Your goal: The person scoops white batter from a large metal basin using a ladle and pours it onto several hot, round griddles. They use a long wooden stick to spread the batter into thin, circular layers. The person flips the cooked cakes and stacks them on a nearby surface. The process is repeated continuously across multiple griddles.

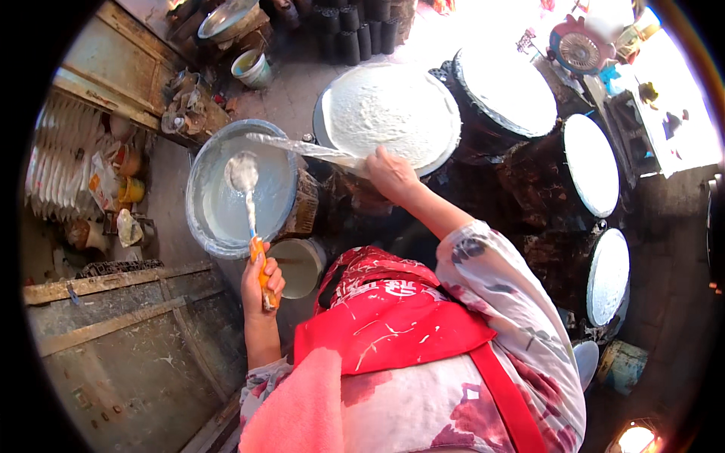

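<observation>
My left hand [260,275] grips the orange handle of a metal ladle [243,172], its coated head over a wide bowl of pale liquid [215,215]. My right hand [385,174] is closed on one end of a long, pale flat scraper [306,149], at the lower edge of a round pan coated in white batter [389,106]. The scraper's other end reaches left over the bowl. A bucket of cloudy liquid [294,268] stands below the bowl, partly hidden by my red apron [400,332].
More white-topped round pans [506,90] on dark stands curve around my right. Stacked black cylinders [355,38] and a small bucket [251,72] stand behind. A fan [580,51] is at the back right. Wooden boards [121,332] lie at lower left, below piled white items [64,151].
</observation>
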`<state>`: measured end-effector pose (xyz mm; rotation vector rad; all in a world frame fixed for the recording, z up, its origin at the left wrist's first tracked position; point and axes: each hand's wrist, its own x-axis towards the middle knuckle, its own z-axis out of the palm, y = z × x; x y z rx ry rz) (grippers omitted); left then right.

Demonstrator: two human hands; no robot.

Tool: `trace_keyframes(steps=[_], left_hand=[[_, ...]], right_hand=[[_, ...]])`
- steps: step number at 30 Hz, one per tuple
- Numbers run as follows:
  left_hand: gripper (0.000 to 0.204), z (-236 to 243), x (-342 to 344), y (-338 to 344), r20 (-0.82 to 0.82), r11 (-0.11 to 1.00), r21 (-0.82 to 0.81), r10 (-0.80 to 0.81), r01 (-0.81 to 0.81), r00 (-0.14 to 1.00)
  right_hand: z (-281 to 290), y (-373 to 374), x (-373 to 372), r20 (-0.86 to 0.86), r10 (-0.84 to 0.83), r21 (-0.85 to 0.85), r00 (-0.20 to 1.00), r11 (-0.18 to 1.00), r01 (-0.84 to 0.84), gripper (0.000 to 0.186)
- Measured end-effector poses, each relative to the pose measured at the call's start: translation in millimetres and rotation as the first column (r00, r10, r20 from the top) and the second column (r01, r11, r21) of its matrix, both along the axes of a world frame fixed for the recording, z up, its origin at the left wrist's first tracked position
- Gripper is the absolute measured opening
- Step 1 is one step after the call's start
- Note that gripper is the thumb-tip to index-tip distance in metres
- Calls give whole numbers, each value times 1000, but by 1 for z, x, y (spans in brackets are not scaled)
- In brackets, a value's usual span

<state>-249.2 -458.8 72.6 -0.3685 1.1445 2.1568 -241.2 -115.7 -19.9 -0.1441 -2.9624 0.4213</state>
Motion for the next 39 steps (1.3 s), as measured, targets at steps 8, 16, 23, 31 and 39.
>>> trace_keyframes(steps=[8, 16, 23, 31, 39], left_hand=[[26, -15, -26, -46, 99, 999, 23, 44, -47, 994], [29, 11, -70, 4, -15, 987, 19, -158, 158, 987], [30, 42, -76, 132, -124, 813, 22, -576, 582, 808], [33, 34, 3, 284, -68, 233, 78, -969, 969, 238], [35, 27, 158, 363, 10, -416, 189, -905, 890, -425]], right_hand=[[-4, 11, -43, -48, 2, -61, 999, 998, -5, 13], [74, 127, 34, -409, -725, -760, 554, 607, 233, 8], [189, 115, 269, -404, -906, -877, 130, 424, 226, 14], [192, 15, 444, -570, -724, -670, -388, 136, 730, 18], [190, -194, 640, -574, -48, -816, -817, 112, 567, 16]])
